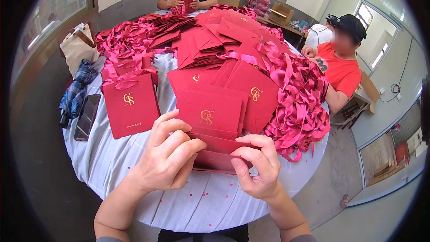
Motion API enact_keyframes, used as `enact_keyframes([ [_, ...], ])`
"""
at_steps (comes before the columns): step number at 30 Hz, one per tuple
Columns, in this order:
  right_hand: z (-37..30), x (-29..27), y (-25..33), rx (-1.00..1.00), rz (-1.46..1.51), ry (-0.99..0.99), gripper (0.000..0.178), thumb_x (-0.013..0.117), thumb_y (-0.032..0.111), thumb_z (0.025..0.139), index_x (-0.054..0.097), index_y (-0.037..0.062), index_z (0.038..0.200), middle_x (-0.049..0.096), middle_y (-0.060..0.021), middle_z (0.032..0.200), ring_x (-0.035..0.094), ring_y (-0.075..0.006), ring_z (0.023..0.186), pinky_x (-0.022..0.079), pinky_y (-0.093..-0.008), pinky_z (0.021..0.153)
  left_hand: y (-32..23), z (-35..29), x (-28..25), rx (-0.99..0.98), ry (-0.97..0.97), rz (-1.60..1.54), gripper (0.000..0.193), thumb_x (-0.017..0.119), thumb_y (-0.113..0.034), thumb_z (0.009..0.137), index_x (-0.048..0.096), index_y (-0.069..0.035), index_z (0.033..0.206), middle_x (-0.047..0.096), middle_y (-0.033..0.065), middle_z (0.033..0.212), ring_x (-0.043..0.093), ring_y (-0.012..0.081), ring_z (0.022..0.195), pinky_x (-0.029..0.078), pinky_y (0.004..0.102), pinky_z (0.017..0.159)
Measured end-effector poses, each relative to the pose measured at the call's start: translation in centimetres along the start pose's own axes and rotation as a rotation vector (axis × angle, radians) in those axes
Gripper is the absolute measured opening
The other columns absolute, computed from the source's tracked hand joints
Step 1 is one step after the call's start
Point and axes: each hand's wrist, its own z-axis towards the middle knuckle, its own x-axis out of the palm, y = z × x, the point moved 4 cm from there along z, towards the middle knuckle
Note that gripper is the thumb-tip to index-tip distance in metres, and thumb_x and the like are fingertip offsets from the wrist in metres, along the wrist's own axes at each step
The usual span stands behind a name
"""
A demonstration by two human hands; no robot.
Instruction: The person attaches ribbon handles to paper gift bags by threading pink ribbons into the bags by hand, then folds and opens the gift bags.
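Close to the table's near edge, a dark red paper bag (217,160) with its open top toward me sits between my two hands. My left hand (165,157) pinches its left upper edge with curled fingers. At the right upper edge, my right hand (259,166) grips the paper between thumb and fingers. Just beyond lie flat red bags with gold emblems, the nearest one (206,111) partly behind the held bag. To the left, a pile of finished-looking red bags (131,106) carries pink ribbon handles.
A heap of pink ribbons (300,112) covers the table's right side. More red bags (201,47) are piled behind. A phone (87,117), a folded umbrella (78,90) and a cream tote (79,45) lie at left. Two people sit at the table's far and right sides; another is partly hidden at right.
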Motion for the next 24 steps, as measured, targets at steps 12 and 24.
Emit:
enact_keyframes([
  [12, -0.08, -0.22, -0.07, 0.003, 0.013, 0.002, 0.021, 0.071, -0.004, 0.072, 0.064, 0.0019, 0.09, 0.06, -0.0163, 0.1, 0.059, -0.0263, 0.084, 0.049, -0.0317, 0.07, -0.08, 0.14, 0.17, -0.005, -0.002, -0.018, 0.025, 0.065, 0.003, 0.064, 0.062, -0.003, 0.087, 0.053, 0.007, 0.077, 0.055, 0.0283, 0.089, 0.043, 0.0535, 0.096],
  [24, -0.03, 0.01, -0.11, -0.001, 0.053, -0.008, 0.022, 0.072, -0.004, 0.073, 0.063, 0.0009, 0.092, 0.06, -0.0167, 0.101, 0.059, -0.0244, 0.079, 0.048, -0.0302, 0.065, -0.08, 0.0, 0.0, -0.021, 0.019, 0.014, 0.023, 0.067, 0.002, 0.065, 0.062, -0.003, 0.086, 0.053, 0.0078, 0.075, 0.055, 0.0289, 0.089, 0.043, 0.0532, 0.096],
])
